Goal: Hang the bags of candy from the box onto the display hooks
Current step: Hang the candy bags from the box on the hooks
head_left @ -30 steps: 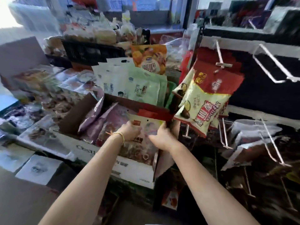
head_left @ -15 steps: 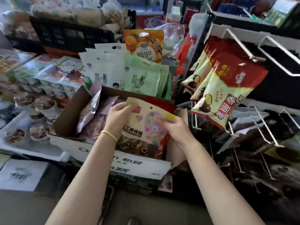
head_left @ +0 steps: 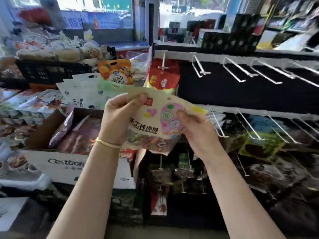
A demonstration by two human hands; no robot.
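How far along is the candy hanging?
Early. Red bags already hang on one hook. Both hands, left and right, hold a lollipop bag above the box, not yet hooked. Purple bags remain inside; many hooks are bare.

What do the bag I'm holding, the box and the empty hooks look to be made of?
Candy bag: matte, paper-look beige film with a clear, probably plastic, lower window showing sweets. Box: corrugated cardboard by its brown inner flap and white printed front. Display hooks: thin white wire, probably coated metal.
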